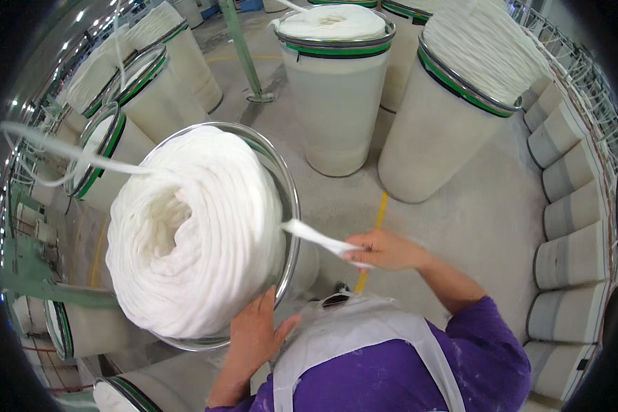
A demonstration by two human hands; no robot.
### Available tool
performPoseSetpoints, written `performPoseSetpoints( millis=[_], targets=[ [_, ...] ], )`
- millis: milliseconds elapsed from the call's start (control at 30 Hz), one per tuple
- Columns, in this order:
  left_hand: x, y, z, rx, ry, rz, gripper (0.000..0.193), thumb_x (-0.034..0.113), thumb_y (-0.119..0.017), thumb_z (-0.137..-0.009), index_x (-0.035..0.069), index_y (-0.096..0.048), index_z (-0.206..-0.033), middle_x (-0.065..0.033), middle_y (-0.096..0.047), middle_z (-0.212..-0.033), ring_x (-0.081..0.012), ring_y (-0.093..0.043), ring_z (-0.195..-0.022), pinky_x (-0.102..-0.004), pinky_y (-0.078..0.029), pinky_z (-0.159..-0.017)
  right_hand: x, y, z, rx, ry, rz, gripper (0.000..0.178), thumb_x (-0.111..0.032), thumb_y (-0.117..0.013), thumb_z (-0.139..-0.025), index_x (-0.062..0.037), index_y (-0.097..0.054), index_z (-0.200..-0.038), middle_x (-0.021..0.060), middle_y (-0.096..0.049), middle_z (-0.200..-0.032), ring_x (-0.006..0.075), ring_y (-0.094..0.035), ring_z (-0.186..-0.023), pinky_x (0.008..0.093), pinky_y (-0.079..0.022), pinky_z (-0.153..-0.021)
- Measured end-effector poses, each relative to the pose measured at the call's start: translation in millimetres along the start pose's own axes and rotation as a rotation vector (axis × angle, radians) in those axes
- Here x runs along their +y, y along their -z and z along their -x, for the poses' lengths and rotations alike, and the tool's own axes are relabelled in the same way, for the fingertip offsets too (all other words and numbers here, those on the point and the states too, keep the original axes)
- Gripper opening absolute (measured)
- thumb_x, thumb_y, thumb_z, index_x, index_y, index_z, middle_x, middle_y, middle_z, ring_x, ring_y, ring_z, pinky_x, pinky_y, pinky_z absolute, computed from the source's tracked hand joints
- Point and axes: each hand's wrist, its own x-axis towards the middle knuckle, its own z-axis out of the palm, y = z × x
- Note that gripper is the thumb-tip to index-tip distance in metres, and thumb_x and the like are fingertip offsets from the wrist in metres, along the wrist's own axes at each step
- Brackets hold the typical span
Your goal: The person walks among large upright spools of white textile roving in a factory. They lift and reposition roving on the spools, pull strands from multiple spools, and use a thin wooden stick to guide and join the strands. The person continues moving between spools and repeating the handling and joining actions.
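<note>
A thick coil of white fibre sliver [237,226] fills a tall round can with a shiny metal rim [296,206] in front of me on the left. Its hollow middle shows, and the coil rises above the rim. My right hand [388,249] pinches a loose length of sliver [323,240], which stretches from the coil's right side across the rim. My left hand [255,329] lies against the coil's near right edge at the rim, its fingers stretched out and holding nothing. Another strand [89,156] runs from the coil's top toward the upper left.
Beyond stand a can heaped with sliver [453,103] and a fuller-looking upright can [336,89]. More cans [165,82] crowd the left, near a green post [244,51] and a green machine frame [62,292]. A row of cans [570,254] lines the right side.
</note>
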Motion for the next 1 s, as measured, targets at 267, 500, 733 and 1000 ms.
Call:
performPoseSetpoints(
  millis=[267,500,733,1000],
  targets=[
    [-41,-32,-27,0.314,0.057,-0.414,0.026,0.029,-0.072,-0.079,0.009,-0.06,-0.09,-0.0083,-0.057,-0.062,-0.0301,-0.056,-0.053,-0.0422,-0.038,-0.049,31,3,-30,-0.002,0.032,-0.367,0.036,-0.032,-0.055,-0.095,-0.005,-0.058,-0.118,0.0075,-0.067,-0.09,0.0148,-0.063,-0.08,0.0277,-0.048,-0.073],
    [-171,13,-107,0.521,0.17,-0.348,0.027,0.024,-0.073,-0.078,0.004,-0.062,-0.094,-0.0147,-0.062,-0.074,-0.0365,-0.06,-0.07,-0.0463,-0.044,-0.061,35,65,-61,0.11,0.132,0.035,0.044,-0.036,-0.059,-0.092,-0.0054,-0.056,-0.123,0.0129,-0.067,-0.106,0.0234,-0.063,-0.098,0.0335,-0.048,-0.084],
    [-282,44,-166,0.66,0.442,-0.443,0.031,0.027,-0.07,-0.08,0.001,-0.062,-0.093,-0.0182,-0.06,-0.081,-0.0385,-0.056,-0.077,-0.0468,-0.042,-0.068,40,167,-160,0.243,0.144,0.227,0.042,-0.036,-0.06,-0.09,-0.0053,-0.059,-0.119,0.0137,-0.066,-0.109,0.0273,-0.062,-0.103,0.0375,-0.047,-0.088],
    [-209,12,-286,0.93,-0.186,-0.124,0.029,0.001,-0.06,-0.081,0.002,-0.058,-0.11,-0.0191,-0.06,-0.113,-0.0356,-0.057,-0.1,-0.0443,-0.043,-0.089,39,307,-263,0.578,0.103,0.484,0.039,-0.032,-0.062,-0.088,-0.0053,-0.059,-0.117,0.0143,-0.062,-0.112,0.0295,-0.058,-0.105,0.0385,-0.045,-0.091]
  ],
)
